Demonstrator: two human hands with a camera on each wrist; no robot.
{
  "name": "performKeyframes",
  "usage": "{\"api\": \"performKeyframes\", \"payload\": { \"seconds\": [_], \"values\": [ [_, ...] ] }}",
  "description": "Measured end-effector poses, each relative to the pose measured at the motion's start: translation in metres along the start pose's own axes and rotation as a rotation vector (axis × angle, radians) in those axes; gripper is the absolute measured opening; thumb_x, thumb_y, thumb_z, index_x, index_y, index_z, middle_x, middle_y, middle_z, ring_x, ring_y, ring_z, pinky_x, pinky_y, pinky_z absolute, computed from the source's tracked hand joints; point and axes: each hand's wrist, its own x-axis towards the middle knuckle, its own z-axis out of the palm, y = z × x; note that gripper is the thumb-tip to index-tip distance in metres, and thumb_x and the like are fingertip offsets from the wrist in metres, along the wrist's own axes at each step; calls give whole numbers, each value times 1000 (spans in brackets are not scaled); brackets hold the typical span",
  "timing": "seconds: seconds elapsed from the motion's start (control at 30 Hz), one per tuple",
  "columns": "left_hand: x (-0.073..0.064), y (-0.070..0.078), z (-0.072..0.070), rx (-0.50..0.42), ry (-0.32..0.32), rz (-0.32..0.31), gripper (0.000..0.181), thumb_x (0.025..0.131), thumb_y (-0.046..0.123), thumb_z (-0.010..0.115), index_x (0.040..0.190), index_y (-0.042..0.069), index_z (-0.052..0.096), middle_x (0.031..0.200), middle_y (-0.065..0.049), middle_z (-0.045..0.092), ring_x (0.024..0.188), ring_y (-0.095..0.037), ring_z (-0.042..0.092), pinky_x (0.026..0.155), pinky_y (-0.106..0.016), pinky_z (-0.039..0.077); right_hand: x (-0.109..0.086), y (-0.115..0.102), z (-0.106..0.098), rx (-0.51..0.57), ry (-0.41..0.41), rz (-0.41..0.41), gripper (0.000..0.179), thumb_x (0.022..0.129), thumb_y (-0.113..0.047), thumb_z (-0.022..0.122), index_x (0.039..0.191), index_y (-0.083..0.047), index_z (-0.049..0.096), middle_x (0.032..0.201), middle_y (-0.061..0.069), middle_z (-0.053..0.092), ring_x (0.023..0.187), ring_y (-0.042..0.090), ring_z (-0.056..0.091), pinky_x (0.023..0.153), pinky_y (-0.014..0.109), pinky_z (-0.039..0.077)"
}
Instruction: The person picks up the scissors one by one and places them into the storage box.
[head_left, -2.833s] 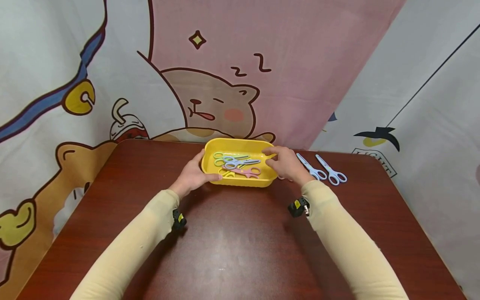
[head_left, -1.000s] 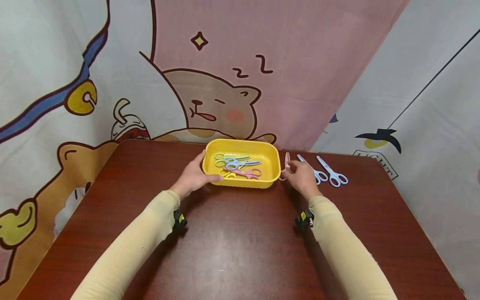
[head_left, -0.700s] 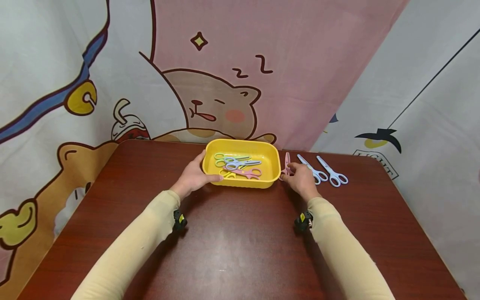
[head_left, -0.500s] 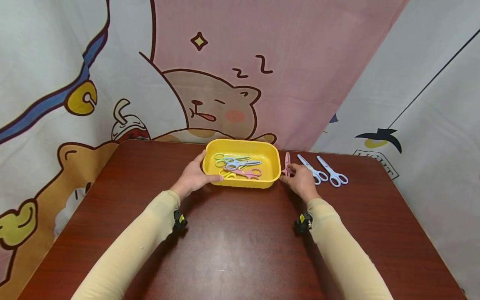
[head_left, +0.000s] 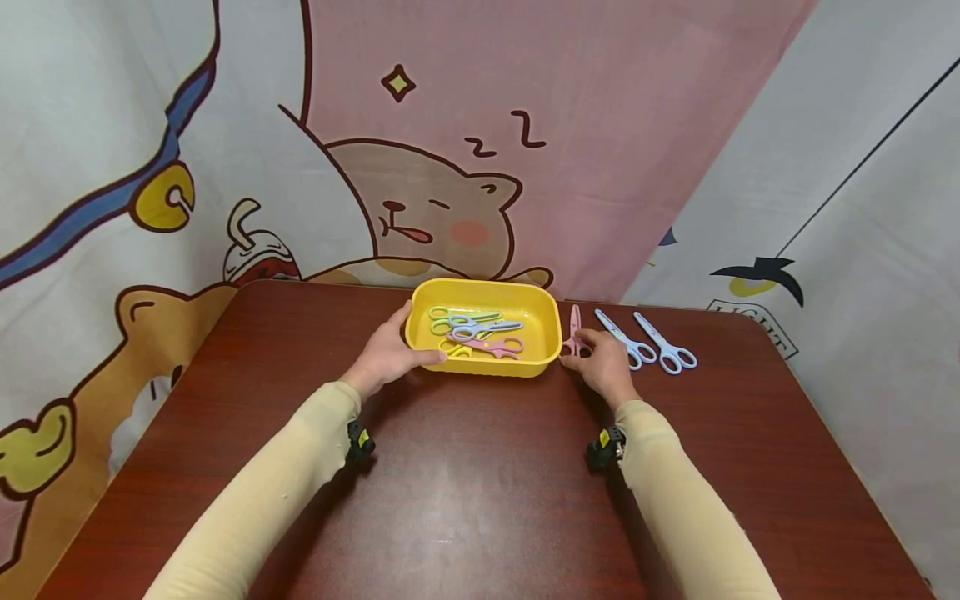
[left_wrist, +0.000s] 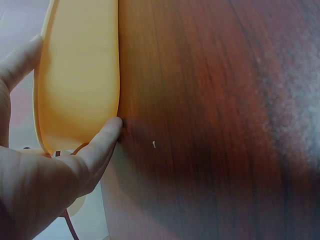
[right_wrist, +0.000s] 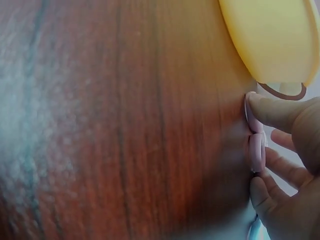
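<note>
A yellow plastic tub (head_left: 487,367) stands at the back of the table, with several scissors inside: green, a blue pair (head_left: 487,329), a pink pair (head_left: 487,344) and yellow. My left hand (head_left: 386,352) grips its left end, thumb along the front wall, fingers at the outer side. Just right of the tub, another pair of pink scissors (head_left: 575,318) lies blades pointing away. My right hand (head_left: 606,363) holds their handles; in the right wrist view the thumb rests on one pink loop (right_wrist: 255,121) and the fingers lie by the other.
Two blue scissors lie right of my right hand, the nearer one (head_left: 637,354) partly behind it, the farther one (head_left: 663,343) fully visible. Both point away. A printed cloth (head_left: 600,150) hangs behind the brown table (head_left: 480,483).
My right hand has left the tub's right end and come down onto the pink scissors' handles, settling slightly lower there. The left hand stays on the tub, and the blue scissors lie as before.
</note>
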Motion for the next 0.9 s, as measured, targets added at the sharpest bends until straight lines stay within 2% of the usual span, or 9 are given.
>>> {"api": "performKeyframes", "payload": {
  "seconds": [0.43, 0.7, 0.9],
  "values": [
    [0, 0, 1, -2, -2, 12, 119, 79, 33, 90, 167, 13, 12, 172, -7, 19, 149, -27, 32, 123, -48, 26, 1, -3, -2, 141, -30, 130, 62, 83, -5, 83, 139, 6, 59, 137, 28, 62, 126, 42, 56, 110, 52, 43],
    [1, -2, 1, -8, -4, 13, 120, 79, 33, 91, 167, 14, 12, 172, -7, 19, 148, -27, 33, 123, -48, 26, 0, -2, -3, 184, -4, 118, 68, 78, 1, 81, 141, 6, 55, 132, 31, 61, 120, 44, 56, 107, 54, 43],
    [1, -2, 0, -3, -4, 10, 120, 79, 34, 90, 167, 14, 12, 172, -8, 20, 148, -28, 33, 123, -49, 25, 1, -3, -4, 203, -4, 141, 66, 82, 2, 79, 143, 5, 54, 130, 30, 61, 115, 42, 55, 102, 53, 45]
  ]
}}
